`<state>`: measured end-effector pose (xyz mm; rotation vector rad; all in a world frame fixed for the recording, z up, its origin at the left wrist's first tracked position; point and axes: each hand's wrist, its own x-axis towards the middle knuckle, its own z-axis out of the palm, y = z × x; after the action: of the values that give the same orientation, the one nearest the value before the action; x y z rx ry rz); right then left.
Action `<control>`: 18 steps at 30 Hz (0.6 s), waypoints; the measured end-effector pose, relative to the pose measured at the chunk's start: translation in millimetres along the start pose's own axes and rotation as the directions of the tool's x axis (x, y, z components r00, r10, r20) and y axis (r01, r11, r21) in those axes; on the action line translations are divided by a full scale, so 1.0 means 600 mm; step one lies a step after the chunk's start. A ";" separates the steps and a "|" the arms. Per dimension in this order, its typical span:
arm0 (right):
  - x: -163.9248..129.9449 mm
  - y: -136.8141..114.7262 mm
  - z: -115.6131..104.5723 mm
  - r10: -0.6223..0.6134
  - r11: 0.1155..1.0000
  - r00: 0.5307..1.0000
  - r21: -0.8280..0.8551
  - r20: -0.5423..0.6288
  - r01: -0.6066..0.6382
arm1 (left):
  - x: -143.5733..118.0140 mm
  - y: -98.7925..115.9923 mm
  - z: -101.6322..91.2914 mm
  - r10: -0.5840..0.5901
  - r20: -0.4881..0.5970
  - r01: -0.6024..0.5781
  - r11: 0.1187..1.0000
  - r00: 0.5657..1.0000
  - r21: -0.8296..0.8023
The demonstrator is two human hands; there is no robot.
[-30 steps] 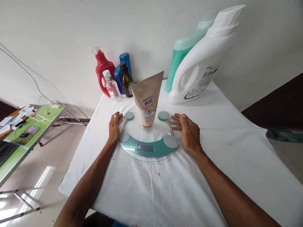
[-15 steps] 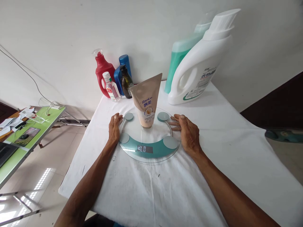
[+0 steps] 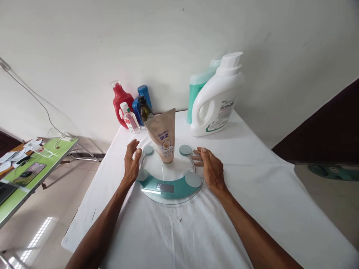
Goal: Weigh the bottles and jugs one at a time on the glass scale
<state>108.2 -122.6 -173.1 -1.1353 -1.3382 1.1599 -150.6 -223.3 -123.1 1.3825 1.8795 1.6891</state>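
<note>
On the white-clothed counter (image 3: 252,194), a round glass scale (image 3: 168,183) sits centred, a beige tube (image 3: 163,139) standing cap-down on its middle. Left hand (image 3: 131,161) at the scale's left rim, palm turned inward, fingers (image 3: 134,145) spread and lifted, holding nothing. Right hand (image 3: 211,170) lies palm-down against the right rim, fingers loosely extended, gripping nothing. Both forearms reach straight in from below. White jug (image 3: 217,101), green bottle (image 3: 196,89), red bottle (image 3: 120,102) along the wall behind.

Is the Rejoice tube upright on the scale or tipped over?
Upright: the Rejoice tube stands cap-down on the round glass scale, its flat crimped end uppermost.
</note>
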 end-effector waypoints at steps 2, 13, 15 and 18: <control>0.000 0.000 -0.001 -0.012 1.000 1.000 -0.001 0.003 0.012 | 0.002 0.035 0.012 0.085 0.048 -0.083 0.996 0.995 -0.043; 0.002 0.009 -0.005 -0.014 1.000 1.000 0.013 0.019 0.014 | 0.021 0.079 0.100 -0.122 0.318 0.152 0.986 0.940 -0.071; 0.003 0.014 -0.007 0.008 1.000 1.000 0.027 0.024 -0.009 | 0.025 0.068 0.112 -0.137 0.324 0.175 0.980 0.936 -0.092; 0.004 0.016 -0.009 0.035 0.999 0.999 0.039 0.030 -0.036 | 0.027 0.058 0.124 -0.134 0.298 0.180 0.975 0.945 -0.133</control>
<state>113.7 -118.9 -181.9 -1.1218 -1.3165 1.2282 -88.8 -168.7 -108.1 1.2966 1.6113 1.4387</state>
